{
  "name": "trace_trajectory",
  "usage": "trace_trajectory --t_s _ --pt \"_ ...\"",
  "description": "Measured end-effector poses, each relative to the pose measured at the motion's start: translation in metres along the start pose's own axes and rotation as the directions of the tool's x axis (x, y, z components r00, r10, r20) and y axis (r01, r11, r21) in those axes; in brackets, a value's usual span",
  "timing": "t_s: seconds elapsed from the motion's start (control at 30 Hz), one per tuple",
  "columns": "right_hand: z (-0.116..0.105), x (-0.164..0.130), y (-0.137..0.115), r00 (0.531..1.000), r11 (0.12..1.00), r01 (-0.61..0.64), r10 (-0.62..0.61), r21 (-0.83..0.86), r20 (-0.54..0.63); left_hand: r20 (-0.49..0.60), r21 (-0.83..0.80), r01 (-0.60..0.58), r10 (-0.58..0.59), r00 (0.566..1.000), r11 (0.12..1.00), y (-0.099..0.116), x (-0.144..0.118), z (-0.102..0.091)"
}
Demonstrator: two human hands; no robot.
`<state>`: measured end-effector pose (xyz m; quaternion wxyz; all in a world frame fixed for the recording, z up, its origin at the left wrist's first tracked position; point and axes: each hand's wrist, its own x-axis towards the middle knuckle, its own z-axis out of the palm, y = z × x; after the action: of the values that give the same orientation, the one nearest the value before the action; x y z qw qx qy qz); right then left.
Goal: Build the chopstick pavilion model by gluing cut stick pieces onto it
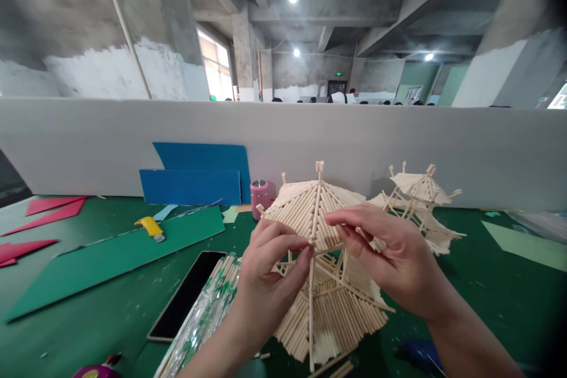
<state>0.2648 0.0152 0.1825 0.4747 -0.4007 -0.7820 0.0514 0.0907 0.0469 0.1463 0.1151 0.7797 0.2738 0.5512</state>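
- The left hand (270, 271) pinched its thumb and fingers narrowly on the lower edge of the upper roof of a pale, two-tiered pagoda model built of thin wooden sticks (325, 283), close to a long upright ridge stick.
- The right hand (390, 260) lay against the right side of the same upper roof, its fingers curled over the sticks and its fingertips almost meeting those of the left hand.
- The stick pagoda model stood on the green table mat (487, 301), near the middle and close to the person, with its lower roof spreading out beneath both hands.
- A clear plastic packet of wooden sticks with green print (204, 313) lay just left of the model, and a black smartphone (186, 295) lay face up beside it.
- A blue tool (419, 354) lay at the near right, partly hidden by the right forearm.
- A second, smaller stick pagoda model (419, 201) stood further off to the right.
- A pink cylindrical container with a metal top (260, 196) stood just beyond the model, near the grey partition wall (88, 142).
- Blue cardboard sheets (195, 177) leaned on that wall, with a yellow utility knife (150, 228) on a green card sheet (110, 254) and red card pieces (48, 209) at the far left.
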Motion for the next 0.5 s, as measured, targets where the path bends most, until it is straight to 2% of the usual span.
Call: trace_trajectory --t_s 0.2,0.5 --pt "-0.004 -0.013 0.004 0.998 0.999 -0.029 0.028 -0.018 -0.048 -0.003 0.024 -0.012 0.012 1.0 1.0 0.001 0.001 0.0" --pt "-0.005 -0.019 0.006 0.998 0.999 -0.036 0.035 -0.032 -0.059 -0.002 0.021 -0.032 0.032 0.999 0.999 0.0 0.003 0.002"
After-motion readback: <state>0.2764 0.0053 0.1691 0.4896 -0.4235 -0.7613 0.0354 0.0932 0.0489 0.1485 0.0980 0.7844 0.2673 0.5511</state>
